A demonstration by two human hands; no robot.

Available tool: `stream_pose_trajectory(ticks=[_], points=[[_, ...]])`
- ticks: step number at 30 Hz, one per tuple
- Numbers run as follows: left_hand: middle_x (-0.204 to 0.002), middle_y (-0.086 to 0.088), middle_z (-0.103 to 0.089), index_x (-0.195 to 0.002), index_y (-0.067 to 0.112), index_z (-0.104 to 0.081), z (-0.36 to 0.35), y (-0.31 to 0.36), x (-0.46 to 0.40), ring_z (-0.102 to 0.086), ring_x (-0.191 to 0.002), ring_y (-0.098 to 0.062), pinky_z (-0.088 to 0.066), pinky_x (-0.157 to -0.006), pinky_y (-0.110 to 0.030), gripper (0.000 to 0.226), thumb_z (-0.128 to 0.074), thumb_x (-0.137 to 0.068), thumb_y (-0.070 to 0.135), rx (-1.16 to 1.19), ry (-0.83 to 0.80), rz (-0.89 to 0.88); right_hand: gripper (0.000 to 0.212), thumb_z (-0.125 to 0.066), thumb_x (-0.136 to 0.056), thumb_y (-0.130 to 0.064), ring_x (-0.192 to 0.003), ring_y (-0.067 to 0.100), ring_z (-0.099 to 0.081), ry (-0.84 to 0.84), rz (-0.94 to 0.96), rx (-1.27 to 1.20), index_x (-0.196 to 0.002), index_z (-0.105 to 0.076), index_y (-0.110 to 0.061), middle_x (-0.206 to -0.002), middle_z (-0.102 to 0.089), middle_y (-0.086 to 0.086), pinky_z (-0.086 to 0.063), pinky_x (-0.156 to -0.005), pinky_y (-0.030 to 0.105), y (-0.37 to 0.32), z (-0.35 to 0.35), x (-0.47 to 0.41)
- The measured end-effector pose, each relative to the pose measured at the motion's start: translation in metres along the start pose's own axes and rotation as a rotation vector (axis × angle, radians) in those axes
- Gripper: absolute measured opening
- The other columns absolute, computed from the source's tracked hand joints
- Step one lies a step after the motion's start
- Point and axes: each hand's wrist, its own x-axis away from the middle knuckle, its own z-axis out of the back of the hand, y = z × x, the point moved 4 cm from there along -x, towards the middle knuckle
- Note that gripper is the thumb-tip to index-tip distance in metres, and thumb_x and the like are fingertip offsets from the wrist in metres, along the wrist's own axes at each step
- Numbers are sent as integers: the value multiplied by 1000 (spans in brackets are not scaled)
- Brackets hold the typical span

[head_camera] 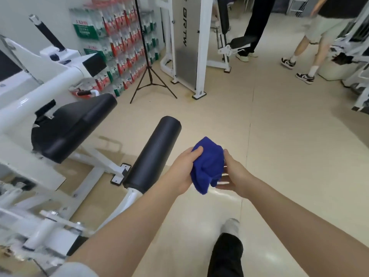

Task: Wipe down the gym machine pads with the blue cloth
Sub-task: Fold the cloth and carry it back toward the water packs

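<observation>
Blue cloth bunched, deep blue, gripped between both hands

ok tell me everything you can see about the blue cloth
The blue cloth is a deep royal blue, soft and thick-looking like microfibre or terry, with no print visible. It is bunched into a loose wad, not spread flat, with a corner hanging down at the bottom. It is held in the air over the beige floor, to the right of the black roller pad and not touching it. The left hand grips its left side with the thumb on top; the right hand holds its right side, fingers underneath.
</observation>
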Motion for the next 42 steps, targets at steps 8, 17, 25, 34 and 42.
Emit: stream_pose_trajectory(ticks=[8, 17, 25, 34, 42], points=[[-107, -6, -68, -111, 15, -58, -47, 78, -184, -65, -97, -21, -52, -77, -32, 25, -44, -94, 29, -229, 383, -150, 67, -38, -88, -63, -101, 31, -64, -248, 41, -219, -115, -60, -6, -114, -67, 13, -50, -71, 36, -164, 72, -158], [-105, 3, -65, -115, 19, -52, -12, 171, -340, -65, -96, -15, -54, -79, -33, 29, -44, -93, 37, -30, 591, -177, 31, -60, -89, -25, -82, 23, -65, -515, 184, 62, -112, -56, -5, -98, -67, 11, -49, -56, 27, -298, 47, -317], [-103, -10, -71, -101, 16, -64, 81, 310, -507, -67, -93, -21, -52, -75, -31, 31, -36, -96, 29, 12, 625, -177, 23, -68, -83, -23, -86, 24, -67, -486, 187, 197, -98, -59, -7, -94, -70, 12, -52, -71, 32, -452, -21, -510], [-99, -1, -74, -103, 24, -65, 167, 452, -631, -69, -93, -18, -53, -84, -31, 34, -41, -95, 47, 112, 600, -211, 30, -65, -85, -32, -83, 17, -65, -597, 271, 349, -105, -63, -9, -95, -70, 6, -50, -67, 24, -610, -110, -660], [-86, -2, -67, -106, 13, -61, 281, 552, -755, -64, -74, -16, -49, -58, -23, 35, -40, -98, 40, 135, 900, -223, 40, -60, -89, -33, -95, 25, -64, -757, 97, 422, -118, -57, -5, -113, -67, 13, -52, -80, 33, -695, -214, -826]])
